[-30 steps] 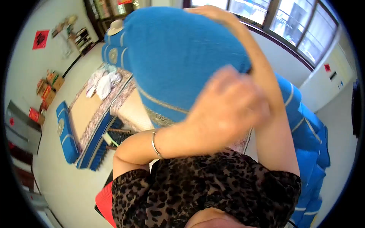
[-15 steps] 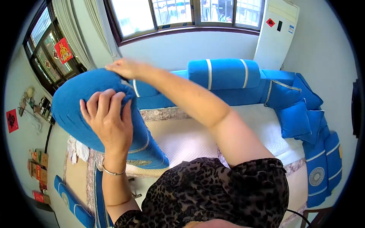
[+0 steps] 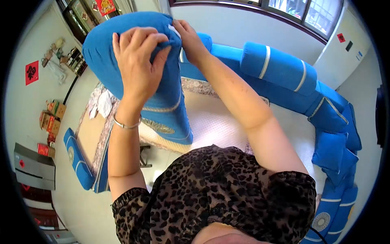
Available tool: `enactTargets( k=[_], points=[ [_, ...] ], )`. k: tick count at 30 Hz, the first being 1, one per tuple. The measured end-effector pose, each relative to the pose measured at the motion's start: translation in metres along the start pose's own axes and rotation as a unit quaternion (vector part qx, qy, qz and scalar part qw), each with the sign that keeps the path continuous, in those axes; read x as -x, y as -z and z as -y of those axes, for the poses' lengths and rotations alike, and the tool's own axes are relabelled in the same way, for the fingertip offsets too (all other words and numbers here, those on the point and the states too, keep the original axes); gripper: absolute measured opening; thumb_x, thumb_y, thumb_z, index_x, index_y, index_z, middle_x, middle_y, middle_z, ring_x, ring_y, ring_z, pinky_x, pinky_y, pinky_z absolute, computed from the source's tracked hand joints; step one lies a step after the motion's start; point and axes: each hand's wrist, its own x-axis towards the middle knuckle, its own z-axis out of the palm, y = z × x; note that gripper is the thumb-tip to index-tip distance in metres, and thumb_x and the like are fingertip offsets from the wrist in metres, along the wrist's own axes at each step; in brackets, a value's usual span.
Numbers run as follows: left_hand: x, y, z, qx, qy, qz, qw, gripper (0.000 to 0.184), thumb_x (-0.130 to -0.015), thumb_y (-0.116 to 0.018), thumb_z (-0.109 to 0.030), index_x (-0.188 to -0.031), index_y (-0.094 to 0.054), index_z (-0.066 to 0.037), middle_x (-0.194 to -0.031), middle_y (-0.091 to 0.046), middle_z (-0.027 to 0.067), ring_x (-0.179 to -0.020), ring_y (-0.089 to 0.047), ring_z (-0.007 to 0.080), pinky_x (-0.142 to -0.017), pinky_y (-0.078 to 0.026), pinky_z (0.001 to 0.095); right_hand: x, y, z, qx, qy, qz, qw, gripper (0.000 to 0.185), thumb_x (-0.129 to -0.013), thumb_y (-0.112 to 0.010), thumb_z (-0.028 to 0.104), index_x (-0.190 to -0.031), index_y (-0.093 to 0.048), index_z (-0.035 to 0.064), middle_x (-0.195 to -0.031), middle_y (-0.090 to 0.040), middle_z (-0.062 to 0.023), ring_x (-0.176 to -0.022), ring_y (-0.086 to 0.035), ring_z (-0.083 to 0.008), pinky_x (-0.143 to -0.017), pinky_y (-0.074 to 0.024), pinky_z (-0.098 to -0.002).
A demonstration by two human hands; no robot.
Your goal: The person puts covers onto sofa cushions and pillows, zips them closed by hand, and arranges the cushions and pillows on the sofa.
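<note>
A large blue sofa cushion (image 3: 105, 49) with pale trim bands and a round patterned patch stands on end in front of me, its broad rounded end uppermost. My left hand (image 3: 140, 61) lies over that end, fingers curled and gripping the blue fabric. At the end's right edge, beside a small white strip (image 3: 174, 30), my right hand (image 3: 191, 40) is closed on the cushion's cover. Its fingertips are partly hidden behind the cloth. The lower part of the cushion reaches down over the sofa seat.
A long blue sofa with a pale quilted seat cover (image 3: 211, 122) runs along the window wall. Several blue throw pillows (image 3: 331, 150) lie at its right corner. Crumpled white cloth (image 3: 101, 101) rests on the left seat section, near a blue armrest (image 3: 77, 158). Boxes (image 3: 50, 122) stand by the left wall.
My view has turned left, so the room sits further right. My right hand, blurred earlier at the cushion's far edge, now grips its right edge. My left hand still holds the top.
</note>
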Motion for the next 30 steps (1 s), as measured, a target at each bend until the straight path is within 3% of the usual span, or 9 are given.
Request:
enactTargets(
  k=[3, 6, 8, 11, 16, 19, 22, 28, 30],
  points=[
    [0.003, -0.003, 0.023, 0.001, 0.010, -0.002, 1.000, 0.014, -0.074, -0.068, -0.019, -0.086, -0.065, -0.013, -0.094, -0.059, 0.0002, -0.100, -0.051, 0.0248, -0.099, -0.026, 0.0543, 0.034, -0.002, -0.013, 0.067, -0.006, 0.010, 0.998, 0.036, -0.091, -0.053, 0.034, -0.115, -0.045, 0.0080, -0.097, -0.054, -0.0020, -0.087, -0.051, -0.0120, -0.074, -0.0430, -0.0271],
    [0.005, -0.002, 0.032, 0.018, 0.012, 0.000, 1.000, 0.013, -0.075, -0.068, -0.019, -0.087, -0.066, -0.013, -0.094, -0.059, 0.0006, -0.100, -0.051, 0.0246, -0.099, -0.026, 0.0530, 0.058, -0.004, -0.032, 0.210, 0.199, 0.022, 0.957, 0.035, -0.087, -0.060, 0.024, -0.115, -0.046, 0.0079, -0.096, -0.054, -0.0035, -0.087, -0.052, -0.0148, -0.075, -0.0426, -0.0278],
    [0.006, -0.001, 0.035, 0.032, 0.018, 0.006, 0.999, 0.013, -0.075, -0.068, -0.018, -0.086, -0.066, -0.013, -0.094, -0.059, 0.0006, -0.099, -0.051, 0.0242, -0.100, -0.026, 0.0513, 0.057, -0.005, -0.036, 0.226, 0.196, 0.009, 0.954, 0.034, -0.082, -0.066, 0.014, -0.111, -0.050, 0.0061, -0.098, -0.055, -0.0064, -0.088, -0.054, -0.0176, -0.077, -0.0435, -0.0301],
    [0.006, 0.002, 0.038, 0.023, 0.004, 0.012, 1.000, 0.014, -0.076, -0.068, -0.015, -0.087, -0.063, -0.008, -0.096, -0.058, 0.0054, -0.096, -0.050, 0.0237, -0.092, -0.033, 0.0371, 0.045, -0.002, -0.039, 0.246, 0.174, 0.034, 0.953, 0.030, -0.081, -0.066, 0.013, -0.106, -0.053, 0.0053, -0.098, -0.057, -0.0080, -0.089, -0.055, -0.0190, -0.077, -0.0441, -0.0315],
    [0.008, 0.005, 0.043, 0.037, 0.023, 0.003, 0.999, 0.017, -0.071, -0.072, -0.017, -0.083, -0.064, -0.009, -0.091, -0.058, 0.0049, -0.091, -0.050, 0.0234, -0.086, -0.034, 0.0347, 0.032, -0.002, -0.033, 0.314, 0.112, 0.129, 0.934, 0.024, -0.083, -0.064, 0.013, -0.101, -0.052, 0.0033, -0.092, -0.057, -0.0078, -0.090, -0.053, -0.0178, -0.078, -0.0440, -0.0312],
    [0.011, 0.008, 0.042, 0.010, 0.045, 0.001, 0.999, 0.021, -0.065, -0.075, -0.017, -0.080, -0.062, -0.009, -0.092, -0.057, 0.0057, -0.091, -0.049, 0.0248, -0.085, -0.037, 0.0351, 0.035, -0.003, -0.030, 0.415, 0.241, 0.131, 0.867, 0.018, -0.082, -0.061, 0.015, -0.093, -0.051, 0.0040, -0.087, -0.056, -0.0116, -0.088, -0.054, -0.0293, -0.077, -0.0442, -0.0373],
    [0.014, 0.010, 0.040, 0.001, 0.044, 0.041, 0.998, 0.023, -0.064, -0.072, -0.010, -0.083, -0.060, -0.007, -0.096, -0.058, 0.0072, -0.096, -0.050, 0.0242, -0.089, -0.036, 0.0352, 0.039, -0.003, -0.040, 0.420, 0.276, 0.124, 0.856, 0.017, -0.081, -0.060, 0.015, -0.089, -0.049, 0.0043, -0.087, -0.054, -0.0120, -0.087, -0.053, -0.0305, -0.077, -0.0439, -0.0384],
    [0.014, 0.010, 0.045, -0.014, 0.055, 0.029, 0.998, 0.021, -0.061, -0.069, -0.008, -0.080, -0.060, -0.009, -0.094, -0.057, 0.0062, -0.096, -0.048, 0.0252, -0.089, -0.037, 0.0356, 0.049, 0.016, -0.075, 0.149, 0.088, 0.107, 0.979, 0.029, -0.078, -0.068, 0.018, -0.099, -0.052, 0.0056, -0.096, -0.054, -0.0111, -0.088, -0.054, -0.0268, -0.075, -0.0459, -0.0360],
    [0.016, 0.010, 0.047, -0.018, 0.064, 0.025, 0.998, 0.021, -0.061, -0.068, -0.008, -0.080, -0.060, -0.009, -0.095, -0.057, 0.0061, -0.096, -0.049, 0.0251, -0.090, -0.036, 0.0358, 0.070, 0.024, -0.097, 0.159, 0.046, 0.126, 0.978, 0.031, -0.079, -0.069, 0.017, -0.103, -0.052, 0.0059, -0.097, -0.055, -0.0088, -0.092, -0.054, -0.0211, -0.077, -0.0467, -0.0340]
  ],
)
